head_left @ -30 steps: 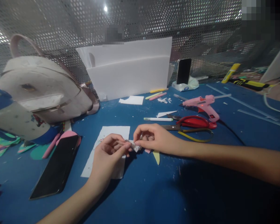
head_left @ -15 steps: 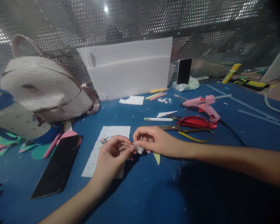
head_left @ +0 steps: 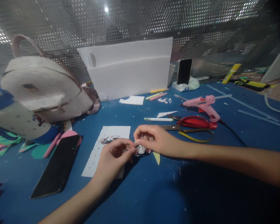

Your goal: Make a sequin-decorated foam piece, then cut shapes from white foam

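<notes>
Between my two hands is a small crumpled white piece [head_left: 140, 149], paper-like; its exact kind I cannot make out. My left hand [head_left: 116, 155] pinches its left side with thumb and fingertips. On its right side, the thumb and curled fingers of my right hand [head_left: 151, 140] are closed on it. Below my left hand lies a white sheet [head_left: 93, 161] with a small heap of multicoloured bits [head_left: 109, 140], partly covered by the hand. A pale yellow pointed scrap [head_left: 157, 158] sticks out under my right hand.
Scissors with yellow handles [head_left: 196, 135], red-handled pliers [head_left: 198, 122] and a pink glue gun [head_left: 204, 105] with its cord lie to the right. A dark phone [head_left: 57, 168], a tumbler [head_left: 25, 121] and a backpack [head_left: 39, 84] are left. White boards [head_left: 130, 76] stand behind.
My left hand has shifted slightly down and right, uncovering more of the multicoloured heap. The white piece has turned a little between my fingers.
</notes>
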`<state>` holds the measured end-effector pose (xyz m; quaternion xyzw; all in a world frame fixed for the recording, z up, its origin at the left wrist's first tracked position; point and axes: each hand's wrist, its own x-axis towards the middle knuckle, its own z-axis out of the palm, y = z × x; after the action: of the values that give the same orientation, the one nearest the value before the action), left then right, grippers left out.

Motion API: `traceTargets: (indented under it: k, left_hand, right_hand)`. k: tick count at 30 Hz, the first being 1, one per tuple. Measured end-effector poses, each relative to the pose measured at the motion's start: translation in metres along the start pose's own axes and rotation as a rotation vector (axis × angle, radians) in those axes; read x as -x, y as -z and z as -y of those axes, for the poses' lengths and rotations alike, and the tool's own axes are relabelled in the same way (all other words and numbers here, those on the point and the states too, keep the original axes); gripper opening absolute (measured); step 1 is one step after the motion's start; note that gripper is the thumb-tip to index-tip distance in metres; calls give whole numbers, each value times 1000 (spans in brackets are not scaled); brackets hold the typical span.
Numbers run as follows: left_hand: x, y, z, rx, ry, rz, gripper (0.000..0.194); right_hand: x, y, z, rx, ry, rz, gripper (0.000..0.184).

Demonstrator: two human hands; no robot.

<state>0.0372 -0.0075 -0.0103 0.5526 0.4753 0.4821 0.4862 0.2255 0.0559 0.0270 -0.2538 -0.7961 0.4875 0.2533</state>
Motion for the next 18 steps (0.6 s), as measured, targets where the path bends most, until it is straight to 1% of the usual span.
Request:
traceTargets:
  k: [9, 15, 18]
  left_hand:
    - [-2, 0, 1, 7, -8, 7, 4]
    - [-3, -2, 0, 53, 13, 13, 7]
    - [-3, -2, -1, 24, -3, 16, 6]
  right_hand:
    - [-1, -1, -2, 29, 26, -16, 6]
    - [-1, -1, -1, 45, 39, -11, 5]
    - [0, -1, -1, 47, 42, -14, 5]
